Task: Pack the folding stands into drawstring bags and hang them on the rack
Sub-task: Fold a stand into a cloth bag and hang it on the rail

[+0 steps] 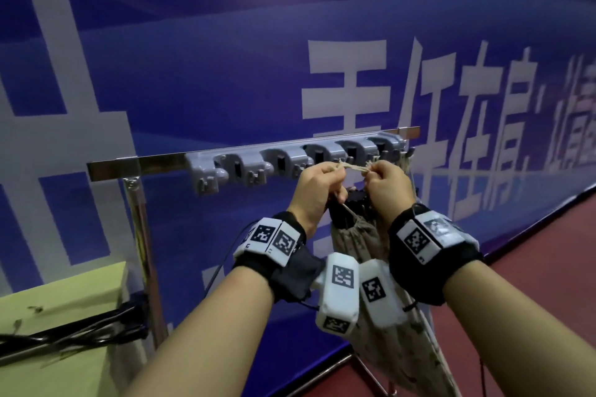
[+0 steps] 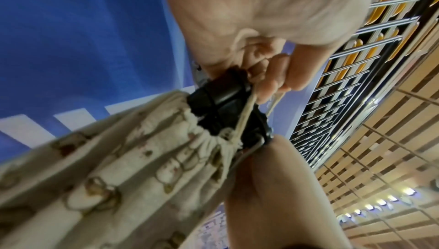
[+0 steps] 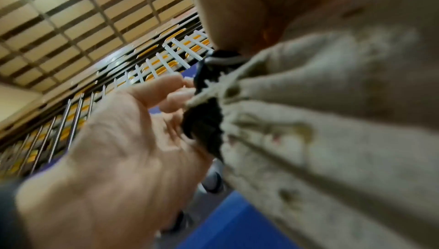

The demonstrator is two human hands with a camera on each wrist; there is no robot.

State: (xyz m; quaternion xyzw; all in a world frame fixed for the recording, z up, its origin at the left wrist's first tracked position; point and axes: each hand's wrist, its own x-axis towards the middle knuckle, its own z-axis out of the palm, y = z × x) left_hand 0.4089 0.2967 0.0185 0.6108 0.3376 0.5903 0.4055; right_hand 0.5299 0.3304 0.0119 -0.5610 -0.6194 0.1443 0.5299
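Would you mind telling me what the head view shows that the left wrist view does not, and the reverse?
Only the head view shows the rack with its grey hooks, both hands, left hand and right hand, pinching the cord stretched between them, and a green table. Only the left wrist view shows the bag's gathered mouth and the ceiling. Both show the patterned bag with a black stand poking out, before a blue wall.
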